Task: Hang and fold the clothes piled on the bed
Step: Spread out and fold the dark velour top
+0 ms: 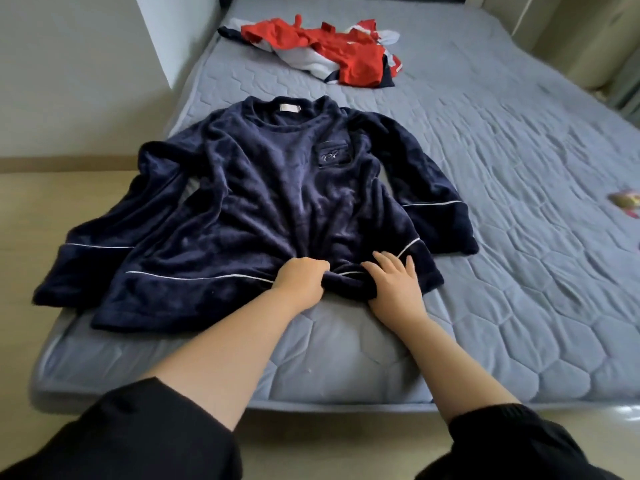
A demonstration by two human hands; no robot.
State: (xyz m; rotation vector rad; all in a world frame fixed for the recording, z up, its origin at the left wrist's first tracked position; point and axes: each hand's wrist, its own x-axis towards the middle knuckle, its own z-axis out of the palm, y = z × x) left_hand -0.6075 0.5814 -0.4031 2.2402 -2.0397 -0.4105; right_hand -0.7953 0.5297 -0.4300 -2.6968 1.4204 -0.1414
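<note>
1. The navy top [259,188] lies spread out, front up, collar away from the person, on the near left part of the bed [519,237]; its left sleeve cuff hangs past the bed's left edge over the floor [45,216]; its right sleeve lies wholly on the mattress.
2. A band of bare mattress runs between the top's hem and the bed's near edge; to the right of the top the quilted cover stretches wide and bare.
3. Beyond the top's collar, well apart from it, sits a pile [322,53] of red, white and navy clothes, crumpled; far to the right of the top, at the picture's edge, lies a small red and yellow thing [625,202], too blurred to name.
4. Beyond the top's left shoulder a white panel [159,36] stands against the bed's side.
5. Both forearms reach forward over the near edge, bare from black sleeves pushed up toward the elbows; the hands meet the top at the middle of its hem, near each other, with the cloth bunched between them.
6. The left hand [301,278] is curled into a fist round a gather of hem, knuckles up.
7. The right hand [394,282] lies palm down on the hem just right of that gather, fingers straight and slightly spread, pressing the cloth; its thumb is hidden at the cloth's edge.
</note>
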